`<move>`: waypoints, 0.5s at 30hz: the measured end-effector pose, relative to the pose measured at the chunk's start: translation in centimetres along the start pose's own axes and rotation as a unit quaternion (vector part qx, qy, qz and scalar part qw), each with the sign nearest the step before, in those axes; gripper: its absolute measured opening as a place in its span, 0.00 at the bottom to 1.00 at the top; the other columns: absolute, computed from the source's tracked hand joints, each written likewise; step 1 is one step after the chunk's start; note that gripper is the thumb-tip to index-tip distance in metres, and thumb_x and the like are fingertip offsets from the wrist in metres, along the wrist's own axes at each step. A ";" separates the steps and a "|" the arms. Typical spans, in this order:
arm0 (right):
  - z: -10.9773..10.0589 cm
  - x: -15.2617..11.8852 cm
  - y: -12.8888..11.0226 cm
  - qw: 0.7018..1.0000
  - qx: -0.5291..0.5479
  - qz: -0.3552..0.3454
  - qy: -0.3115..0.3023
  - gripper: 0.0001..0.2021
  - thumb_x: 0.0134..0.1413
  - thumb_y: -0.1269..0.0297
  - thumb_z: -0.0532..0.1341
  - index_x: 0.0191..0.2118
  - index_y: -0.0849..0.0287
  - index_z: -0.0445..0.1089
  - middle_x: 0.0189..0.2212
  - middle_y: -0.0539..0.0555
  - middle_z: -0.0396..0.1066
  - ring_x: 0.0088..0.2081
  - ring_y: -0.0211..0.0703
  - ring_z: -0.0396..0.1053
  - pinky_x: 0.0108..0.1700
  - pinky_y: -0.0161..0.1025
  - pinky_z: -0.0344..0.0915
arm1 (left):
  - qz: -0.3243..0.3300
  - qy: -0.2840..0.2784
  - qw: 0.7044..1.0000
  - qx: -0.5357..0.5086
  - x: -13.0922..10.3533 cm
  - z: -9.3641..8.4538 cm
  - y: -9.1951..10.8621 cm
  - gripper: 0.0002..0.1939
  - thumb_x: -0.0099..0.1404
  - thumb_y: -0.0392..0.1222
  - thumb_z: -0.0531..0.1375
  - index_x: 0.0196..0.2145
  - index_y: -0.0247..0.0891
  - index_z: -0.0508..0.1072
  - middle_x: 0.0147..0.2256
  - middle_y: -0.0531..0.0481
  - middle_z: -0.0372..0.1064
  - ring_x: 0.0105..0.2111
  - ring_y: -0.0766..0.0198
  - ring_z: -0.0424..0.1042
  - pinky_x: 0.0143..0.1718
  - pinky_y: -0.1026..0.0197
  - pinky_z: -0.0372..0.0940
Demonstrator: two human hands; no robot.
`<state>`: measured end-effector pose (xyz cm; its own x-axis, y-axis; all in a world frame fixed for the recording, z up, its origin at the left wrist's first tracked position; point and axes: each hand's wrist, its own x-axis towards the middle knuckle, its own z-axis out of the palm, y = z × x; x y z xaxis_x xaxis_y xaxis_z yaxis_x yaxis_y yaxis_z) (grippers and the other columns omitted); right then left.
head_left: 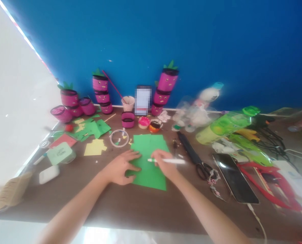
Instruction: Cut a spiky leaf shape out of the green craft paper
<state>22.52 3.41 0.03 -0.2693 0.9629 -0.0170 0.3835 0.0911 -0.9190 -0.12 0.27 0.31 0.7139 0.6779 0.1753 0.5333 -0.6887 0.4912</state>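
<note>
A sheet of green paper (pixel 149 176) lies on the brown table in front of me. My left hand (pixel 123 167) rests flat with fingers spread, its fingertips on the sheet's left edge. Over the right part of the paper, my right hand (pixel 165 164) is closed round a white pen (pixel 177 161), which lies nearly level with its green-marked end pointing left. Whether that end touches the paper I cannot tell. Beyond the sheet stand a pot of pink paint (pixel 144 122) and a dark pot with an orange side (pixel 155 125). A roll of tape (pixel 119 138) lies at the upper left.
Stacked magenta cups with faces (pixel 102 97) stand along the blue wall, with another tall stack (pixel 163 91) further right. Green scraps (pixel 93 128) and yellow paper (pixel 94 147) lie left. Black-handled scissors (pixel 203 171), a phone (pixel 236 178) and a green bottle (pixel 227 125) are right.
</note>
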 end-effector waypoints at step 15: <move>-1.1 0.9 1.6 0.924 -0.300 -0.200 0.126 0.16 0.51 0.55 0.59 0.42 0.61 0.67 0.38 0.63 0.73 0.41 0.54 0.71 0.46 0.51 0.63 | -0.053 0.081 0.992 0.086 0.1 0.8 -0.2 0.27 0.53 0.53 0.62 0.47 0.36 0.68 0.56 0.36 0.56 0.57 0.47 0.54 0.55 0.43 0.56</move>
<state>23.90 4.70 -1.03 -0.3100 0.8433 0.4391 0.7394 0.5041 -0.4463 0.17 0.25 -0.42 0.5756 0.7711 0.2722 0.6799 -0.6363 0.3646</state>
